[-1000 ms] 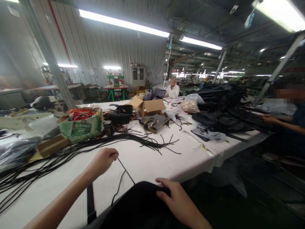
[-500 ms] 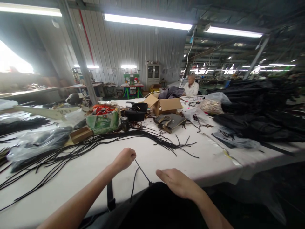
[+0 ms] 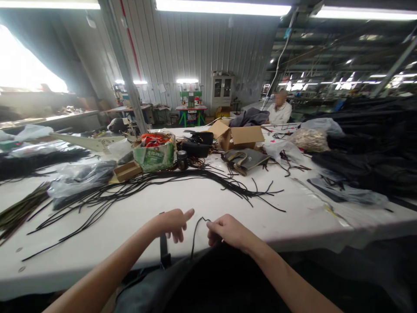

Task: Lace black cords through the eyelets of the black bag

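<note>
A thin black cord (image 3: 194,232) rises from the black fabric piece (image 3: 208,282) in my lap at the white table's (image 3: 130,221) near edge. My right hand (image 3: 230,231) pinches the cord's top end, fingers closed. Just to its left, my left hand (image 3: 172,222) hovers with the forefinger stretched out and the other fingers loosely curled, holding nothing. A black strap (image 3: 163,250) hangs over the table edge below my left hand.
A long bundle of black cords (image 3: 156,182) runs across the table. Behind it stand a green box with orange contents (image 3: 154,152), a cardboard box (image 3: 239,137), a grey bag (image 3: 244,160) and black bags (image 3: 365,165) at right. A person (image 3: 280,111) sits at the far end.
My left hand has let go of the cord and opened. My right hand moved left off the fabric and took hold of the cord's end. The view turned left.
</note>
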Demonstrator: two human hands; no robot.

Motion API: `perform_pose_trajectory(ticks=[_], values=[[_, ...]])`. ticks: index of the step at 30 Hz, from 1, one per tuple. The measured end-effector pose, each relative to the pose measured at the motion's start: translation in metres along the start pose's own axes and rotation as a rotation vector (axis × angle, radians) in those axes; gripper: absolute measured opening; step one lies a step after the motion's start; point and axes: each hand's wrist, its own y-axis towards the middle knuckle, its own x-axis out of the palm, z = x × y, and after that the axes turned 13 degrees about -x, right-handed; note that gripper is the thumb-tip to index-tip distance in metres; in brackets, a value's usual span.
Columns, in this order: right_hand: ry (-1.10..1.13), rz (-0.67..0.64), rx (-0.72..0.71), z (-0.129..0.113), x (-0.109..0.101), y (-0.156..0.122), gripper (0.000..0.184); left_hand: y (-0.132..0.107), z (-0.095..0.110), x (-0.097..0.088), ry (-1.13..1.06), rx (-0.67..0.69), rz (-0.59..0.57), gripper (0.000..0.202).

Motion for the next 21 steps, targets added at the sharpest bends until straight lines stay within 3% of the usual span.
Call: perform_pose_trajectory(ticks=[2,7,16,21], values=[[0.004,0.030,-0.007,0.004,0.002,-0.001,0.054,0.001,-0.008,0.018,0.008,-0.027,-0.140,0.068],[-0.021,0.082,-0.022,0.012,0.007,-0.004,0.051,0.017,-0.015,0.057,-0.079,-0.002,-0.247,0.050],[-0.067,0.134,-0.043,0.017,0.014,-0.013,0.041,0.006,-0.020,0.081,-0.885,0.216,-0.448,0.039],[-0.043,0.094,-0.079,0.009,0.020,-0.018,0.040,-0.009,-0.009,0.091,-1.165,0.373,-0.444,0.029]])
